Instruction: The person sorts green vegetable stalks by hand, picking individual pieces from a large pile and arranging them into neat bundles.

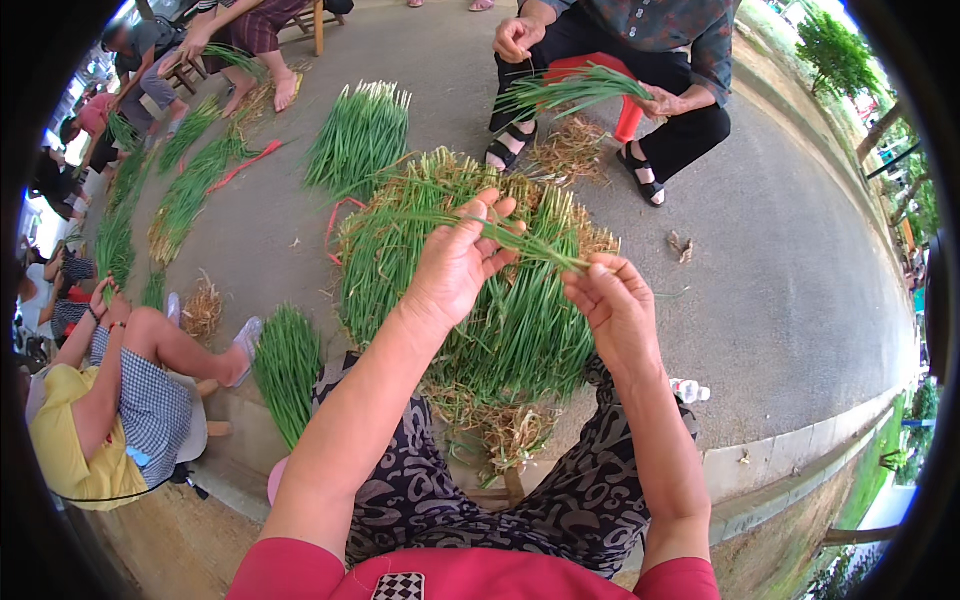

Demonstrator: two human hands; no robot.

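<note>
Several thin green stalks, which look like garlic chives (529,244), stretch between my two hands over a large heap of the same greens (517,330). My left hand (471,251) has its palm turned up, the stalks lying across it under the thumb, with the other fingers spread. The pale lower ends of the stalks are pinched between thumb and fingers of my right hand (611,289). Dry, yellowed leaves (517,431) lie on the ground between my legs, at the near edge of the heap.
Neat bundles of greens stand beyond the heap (360,139) and by my left leg (289,367). A person opposite, on a red stool (630,112), holds greens. Others sit at the left. A plastic bottle (688,391) lies by my right knee, near a kerb (795,454).
</note>
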